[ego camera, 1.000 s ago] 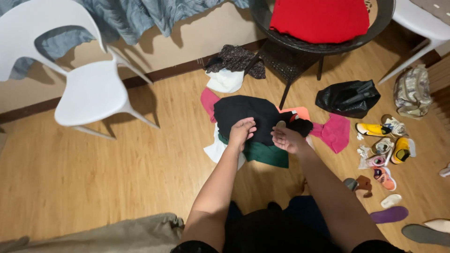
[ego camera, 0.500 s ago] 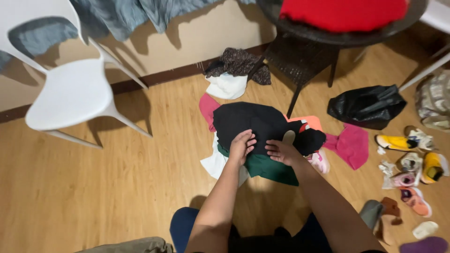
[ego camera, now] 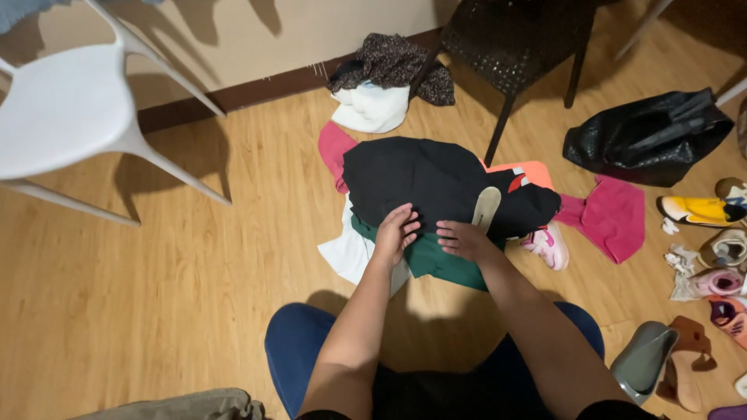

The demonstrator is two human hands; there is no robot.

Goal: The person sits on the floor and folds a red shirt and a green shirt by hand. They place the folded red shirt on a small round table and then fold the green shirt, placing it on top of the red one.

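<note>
A black garment (ego camera: 424,183) lies spread on top of a pile of clothes on the wooden floor. My left hand (ego camera: 395,231) rests with fingers down on its near edge. My right hand (ego camera: 464,238) lies flat beside it, touching the same edge where a dark green garment (ego camera: 436,260) shows underneath. A white cloth (ego camera: 346,253) sticks out at the pile's left, a pink one (ego camera: 334,152) at the back left. A beige shoe insole (ego camera: 486,208) lies on the black garment just beyond my right hand.
A white chair (ego camera: 70,117) stands at the left, a dark wicker table (ego camera: 513,47) behind the pile. A black bag (ego camera: 650,140), a magenta cloth (ego camera: 615,218), a pink shoe (ego camera: 548,245) and several shoes (ego camera: 720,257) lie to the right. More clothes (ego camera: 381,85) lie by the wall.
The camera has tilted down and closer to the pile. Both hands stay on the near edge of the black garment, now flatter and a little further apart.
</note>
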